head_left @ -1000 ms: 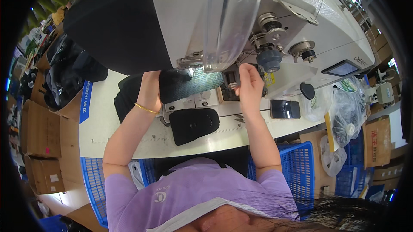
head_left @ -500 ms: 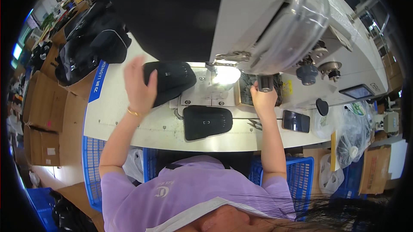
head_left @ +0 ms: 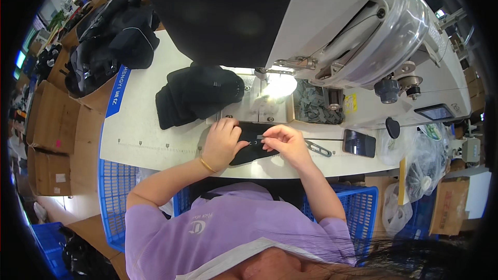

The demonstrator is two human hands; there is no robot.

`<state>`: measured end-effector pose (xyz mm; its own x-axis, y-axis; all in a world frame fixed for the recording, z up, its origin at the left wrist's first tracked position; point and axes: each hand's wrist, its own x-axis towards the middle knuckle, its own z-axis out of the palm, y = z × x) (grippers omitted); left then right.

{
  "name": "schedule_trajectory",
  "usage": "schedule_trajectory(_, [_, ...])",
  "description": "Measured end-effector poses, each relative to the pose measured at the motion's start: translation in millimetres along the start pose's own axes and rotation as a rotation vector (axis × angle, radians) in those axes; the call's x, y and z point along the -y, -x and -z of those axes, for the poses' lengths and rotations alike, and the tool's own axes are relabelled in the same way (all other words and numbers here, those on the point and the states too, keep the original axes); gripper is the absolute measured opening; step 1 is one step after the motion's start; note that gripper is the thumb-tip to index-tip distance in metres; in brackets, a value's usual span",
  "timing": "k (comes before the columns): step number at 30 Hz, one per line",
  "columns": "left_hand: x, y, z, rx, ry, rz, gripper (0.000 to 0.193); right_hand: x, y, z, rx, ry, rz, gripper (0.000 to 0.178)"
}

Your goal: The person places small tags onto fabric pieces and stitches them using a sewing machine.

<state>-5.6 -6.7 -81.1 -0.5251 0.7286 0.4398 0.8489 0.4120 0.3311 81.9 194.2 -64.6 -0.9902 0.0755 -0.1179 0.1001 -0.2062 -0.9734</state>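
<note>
A black fabric piece (head_left: pixel 248 156) lies near the front edge of the table, partly covered by my hands. My left hand (head_left: pixel 222 142) rests flat on its left side, thumb stretched toward the middle. Above its centre, my right hand (head_left: pixel 287 144) pinches a small grey tab (head_left: pixel 260 137) between thumb and fingertips. A little metal-looking fitting shows on the fabric between the hands. Farther left, a bulky black fabric piece (head_left: pixel 194 96) lies beside the lit sewing machine bed (head_left: pixel 258 101). An open box (head_left: pixel 291 108) of loose grey tabs (head_left: pixel 315 104) stands right of the needle area.
The sewing machine head (head_left: pixel 332 25) overhangs the far side. Thread snips (head_left: pixel 318 148) and a phone (head_left: pixel 359 143) lie to the right of my hands. Blue crates (head_left: pixel 116 197) stand below the table edge. Black goods (head_left: pixel 111 51) are heaped at the far left.
My right hand has left the tab box and come over the near black piece with a grey tab. My left hand has dropped from the far-left piece onto the near one. The view has shifted slightly.
</note>
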Motion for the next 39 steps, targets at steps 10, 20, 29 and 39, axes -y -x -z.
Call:
schedule_trajectory(10, [-8.2, 5.5, 37.9, -0.270, -0.019, -0.202, 0.032, -24.2, 0.9, -4.5, -0.070, 0.094, -0.025, 0.011])
schedule_trajectory(20, [-11.9, 24.4, 3.2, -0.095, 0.014, 0.251, 0.038, -28.4, 6.0, -3.5, -0.049, 0.122, -0.047, 0.014])
schedule_trajectory(29, [-17.2, 15.7, -8.6, -0.096, 0.246, 0.294, 0.035, -29.5, 8.3, 5.0, -0.058, 0.020, -0.099, 0.009])
schedule_trajectory(39, [-10.2, 2.7, -12.0, 0.174, 1.015, 0.690, 0.016, -12.0, -4.8, 0.8, 0.126, 0.329, -0.257, 0.008])
